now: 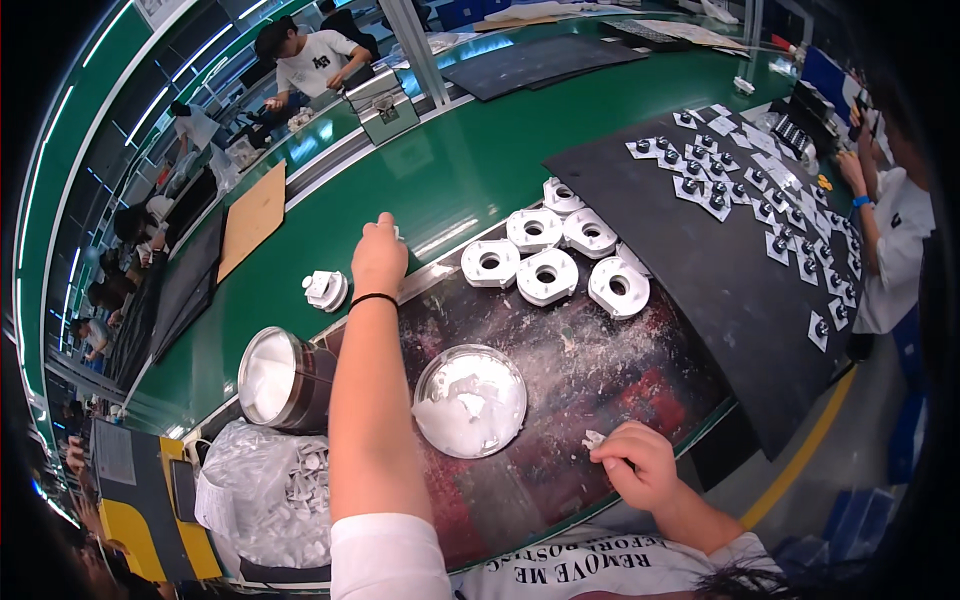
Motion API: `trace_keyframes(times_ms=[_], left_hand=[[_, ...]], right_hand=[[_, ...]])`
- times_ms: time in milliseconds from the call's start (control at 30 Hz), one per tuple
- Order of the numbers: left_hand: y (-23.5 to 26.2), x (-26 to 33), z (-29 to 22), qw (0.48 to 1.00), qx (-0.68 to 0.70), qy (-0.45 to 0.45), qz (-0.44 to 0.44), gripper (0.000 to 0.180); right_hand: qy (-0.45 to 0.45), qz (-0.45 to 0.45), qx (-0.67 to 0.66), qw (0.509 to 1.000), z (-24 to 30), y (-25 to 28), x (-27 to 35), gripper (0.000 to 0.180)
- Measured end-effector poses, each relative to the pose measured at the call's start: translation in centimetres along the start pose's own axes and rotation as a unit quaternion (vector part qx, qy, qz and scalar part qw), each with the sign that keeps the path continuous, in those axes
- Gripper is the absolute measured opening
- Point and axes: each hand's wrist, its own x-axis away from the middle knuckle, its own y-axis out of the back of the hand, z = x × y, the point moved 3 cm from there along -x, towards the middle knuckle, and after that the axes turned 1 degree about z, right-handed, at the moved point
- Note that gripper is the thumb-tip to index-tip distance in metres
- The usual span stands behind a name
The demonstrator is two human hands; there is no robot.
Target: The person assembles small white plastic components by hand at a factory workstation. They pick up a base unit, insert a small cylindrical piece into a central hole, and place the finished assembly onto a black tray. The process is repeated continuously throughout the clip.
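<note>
My left hand (380,260) reaches out over the green work surface (440,150), its fingers curled together. A sliver of white shows at the fingers' right side; the rest of whatever they hold is hidden. Just left of that hand stands a stacked white plastic part (325,291). Low on the right, above the dark stained board (560,400), my right hand (642,466) is closed in a pinch on a small white piece (594,438). Between the two arms lies a round metal dish (517,385) with white paste in it. Several white ring-shaped housings (548,276) sit beyond the dish.
An open tin (312,385) of white material and a clear bag (240,490) of small white pieces stand left of my forearm. A yellow-black device (150,500) is farther left. A black mat (650,220) at right bears several small parts; a co-worker (900,225) stands beside it.
</note>
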Motion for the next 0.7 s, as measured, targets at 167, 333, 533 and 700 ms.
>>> trace_keyframes(times_ms=[167,333,533,700], left_hand=[[7.6,6.3,-0.6,0.983,0.134,-0.102,-0.078,0.023],[11.6,19.5,0.9,0.893,0.449,-0.022,0.034,0.028],[10.6,34.8,2.6,0.852,0.499,0.125,0.096,0.031],[8.8,37.2,1.0,0.937,0.337,0.074,0.060,0.031]], right_hand=[[-0.009,0.004,-0.003,1.000,0.3,-0.1,0.2,0.013],[-0.001,0.011,0.019,1.000,0.3,0.0,0.3,0.012],[0.023,0.016,0.036,0.999,0.9,-0.6,0.7,0.013],[0.105,0.075,0.111,0.985,4.9,1.7,1.1,0.013]])
